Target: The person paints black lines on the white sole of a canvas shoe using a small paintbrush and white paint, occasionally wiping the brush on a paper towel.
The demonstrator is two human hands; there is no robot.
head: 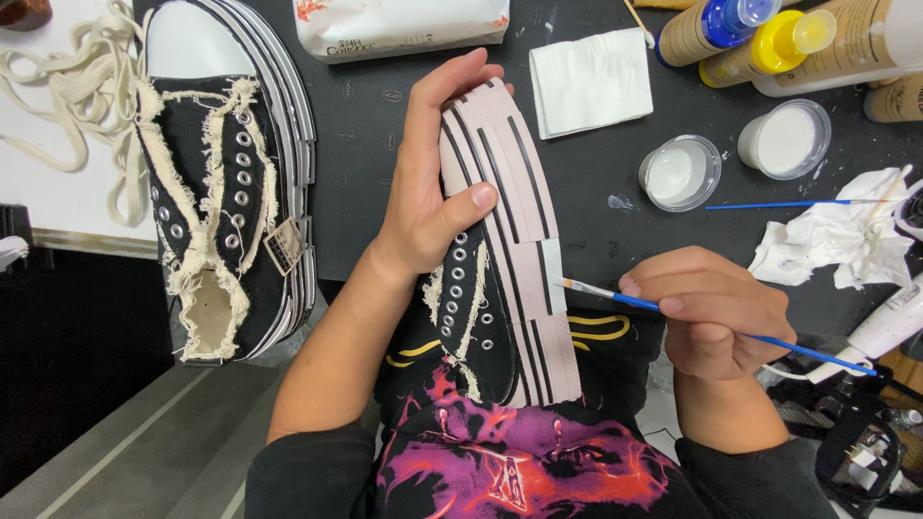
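Sneaker (500,259), black with a thick pale sole marked by black stripes, is held on its side above the lap by the left hand (428,183); the fingers are wrapped over the toe end and the thumb is pressed against the sole's side. Its heel is rested near the printed shirt (500,461). A thin blue-handled brush (711,327) is pinched in the right hand (716,308), closed around the handle, and the bristle tip is laid against a whitish patch on the sole's edge.

On the dark worktop (375,125) a second sneaker (226,183) of the same kind is lain to the left, unlaced, with frayed cream edging and a tag at its side. Cream laces (82,91) are piled at the far left. Beyond the held shoe, a folded white napkin (591,82) and a white packet (399,24) are seen. To the right, two small round tubs (681,173) of white paint are set side by side, with paint bottles (769,38) behind them. A second blue brush (788,204) is laid near crumpled tissue (841,235).
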